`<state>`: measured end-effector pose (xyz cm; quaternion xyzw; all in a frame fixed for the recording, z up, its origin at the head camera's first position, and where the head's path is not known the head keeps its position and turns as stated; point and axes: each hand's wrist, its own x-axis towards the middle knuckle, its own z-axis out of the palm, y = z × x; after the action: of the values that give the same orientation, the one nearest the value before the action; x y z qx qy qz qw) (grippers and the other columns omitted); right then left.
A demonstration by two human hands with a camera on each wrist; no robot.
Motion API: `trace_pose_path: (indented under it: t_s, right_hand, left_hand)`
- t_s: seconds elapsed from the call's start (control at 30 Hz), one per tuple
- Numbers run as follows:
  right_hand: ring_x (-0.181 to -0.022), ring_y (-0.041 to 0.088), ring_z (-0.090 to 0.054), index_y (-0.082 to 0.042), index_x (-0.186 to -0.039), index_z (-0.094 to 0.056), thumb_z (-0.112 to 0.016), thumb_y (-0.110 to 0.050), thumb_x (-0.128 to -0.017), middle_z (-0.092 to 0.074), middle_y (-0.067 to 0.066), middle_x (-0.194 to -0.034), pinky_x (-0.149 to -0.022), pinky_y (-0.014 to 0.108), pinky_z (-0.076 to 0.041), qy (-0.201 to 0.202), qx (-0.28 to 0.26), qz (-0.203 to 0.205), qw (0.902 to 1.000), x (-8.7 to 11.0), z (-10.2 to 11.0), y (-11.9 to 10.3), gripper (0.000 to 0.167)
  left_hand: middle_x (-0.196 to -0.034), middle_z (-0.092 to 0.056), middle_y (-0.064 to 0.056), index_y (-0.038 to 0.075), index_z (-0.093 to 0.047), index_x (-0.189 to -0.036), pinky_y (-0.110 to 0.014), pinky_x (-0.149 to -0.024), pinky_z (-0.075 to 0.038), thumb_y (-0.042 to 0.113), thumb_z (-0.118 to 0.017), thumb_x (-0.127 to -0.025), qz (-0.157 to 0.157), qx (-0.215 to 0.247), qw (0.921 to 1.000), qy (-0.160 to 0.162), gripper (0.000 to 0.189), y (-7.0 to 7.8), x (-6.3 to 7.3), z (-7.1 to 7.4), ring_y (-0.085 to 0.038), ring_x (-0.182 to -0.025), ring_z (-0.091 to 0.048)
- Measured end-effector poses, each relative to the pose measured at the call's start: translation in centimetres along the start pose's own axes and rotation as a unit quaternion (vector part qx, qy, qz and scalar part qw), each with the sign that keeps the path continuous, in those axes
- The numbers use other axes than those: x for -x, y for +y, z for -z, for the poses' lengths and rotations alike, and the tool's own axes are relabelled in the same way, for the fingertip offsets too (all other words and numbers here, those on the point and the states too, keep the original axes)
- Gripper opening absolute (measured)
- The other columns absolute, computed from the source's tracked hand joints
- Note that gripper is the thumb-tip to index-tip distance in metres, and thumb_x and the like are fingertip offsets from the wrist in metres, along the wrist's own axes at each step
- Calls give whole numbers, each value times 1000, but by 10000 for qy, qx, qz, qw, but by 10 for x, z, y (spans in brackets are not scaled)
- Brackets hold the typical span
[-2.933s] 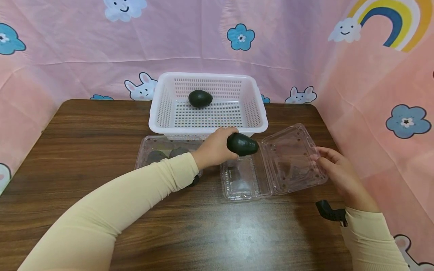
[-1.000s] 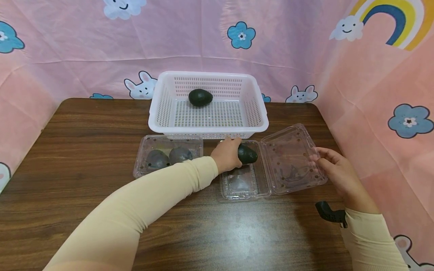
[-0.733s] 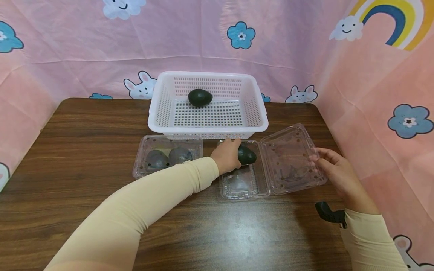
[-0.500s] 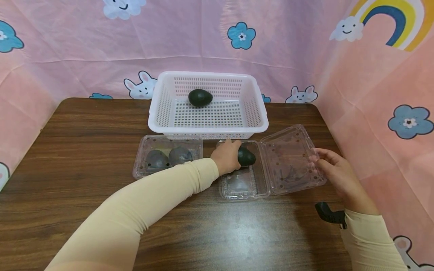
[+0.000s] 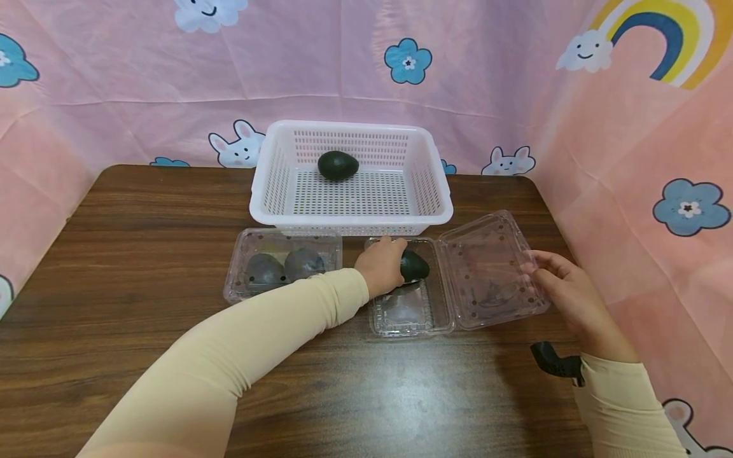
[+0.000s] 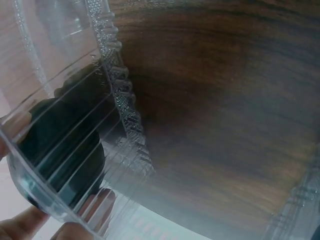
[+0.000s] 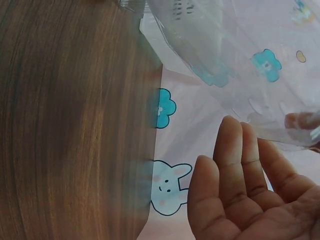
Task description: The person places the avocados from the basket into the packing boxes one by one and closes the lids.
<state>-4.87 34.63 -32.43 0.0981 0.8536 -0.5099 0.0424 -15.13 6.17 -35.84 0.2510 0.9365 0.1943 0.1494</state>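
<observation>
My left hand (image 5: 380, 266) grips a dark green avocado (image 5: 415, 266) by its sides at the far end of an open clear plastic clamshell box (image 5: 405, 313). In the left wrist view the avocado (image 6: 62, 145) shows through the ribbed clear wall, fingers around it. The box's near half shows bare plastic. Hinged on its right side, the lid (image 5: 487, 273) leans open. At the lid's outer edge my right hand (image 5: 572, 299) pinches the rim between thumb and fingers; in the right wrist view its other fingers (image 7: 230, 165) extend beneath the lid.
Behind the boxes stands a white slotted basket (image 5: 352, 220) with one avocado (image 5: 338, 165) in it. A closed clear clamshell (image 5: 286, 238) with dark fruit (image 5: 266, 270) inside lies left, partly behind my left sleeve (image 5: 258, 337). A printed cloth hangs around the table (image 5: 143, 254).
The left hand has lowered the avocado from above the open box into its far end and still holds it. The right hand has stayed on the lid's edge.
</observation>
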Motion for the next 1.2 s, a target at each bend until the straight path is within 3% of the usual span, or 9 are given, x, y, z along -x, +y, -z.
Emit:
trace_pose_path:
  t_s: [0.3,0.57,0.9,1.1,1.2]
  right_hand:
    - [-85,-1,-62,-7,-129,-48,-51,-18,-100,-60,-18,-98,-72,17,-52,10,-454,59,9990,0,0,2,31]
    - [-84,-1,-62,1,-135,-43,-51,-21,-100,-61,-18,-95,-71,18,-51,7,-249,2,9997,-1,-1,1,42]
    - [-84,-1,-62,-11,-127,-49,-47,-14,-100,-62,-19,-95,-71,17,-52,-19,-476,84,9988,-2,-1,2,27]
    - [-85,-3,-62,0,-134,-44,-47,-13,-100,-61,-21,-95,-72,16,-51,-35,-567,-15,9984,-3,-1,3,37]
    - [-86,-4,-62,5,-138,-38,-47,-16,-101,-59,-22,-97,-72,15,-51,-22,-329,-29,9995,-2,-1,2,44]
  left_hand:
    - [-123,-55,-20,6,-52,-134,-42,-84,-54,17,-77,-83,-37,-18,10000,20,58,-1,1,-1,-34,-107,-61]
    - [-125,-54,-20,6,-52,-135,-43,-86,-53,17,-77,-83,-116,-74,9999,95,58,-3,3,-1,-34,-112,-58]
    - [-127,-53,-20,5,-51,-135,-42,-89,-52,15,-75,-84,-202,-45,9998,63,57,-3,6,2,-33,-115,-55]
    - [-129,-52,-20,5,-49,-138,-42,-88,-52,14,-74,-85,-254,122,9996,66,59,-2,10,7,-32,-115,-54]
    - [-131,-50,-20,6,-47,-140,-43,-88,-52,15,-73,-86,-293,222,9993,38,61,-1,12,10,-32,-117,-53]
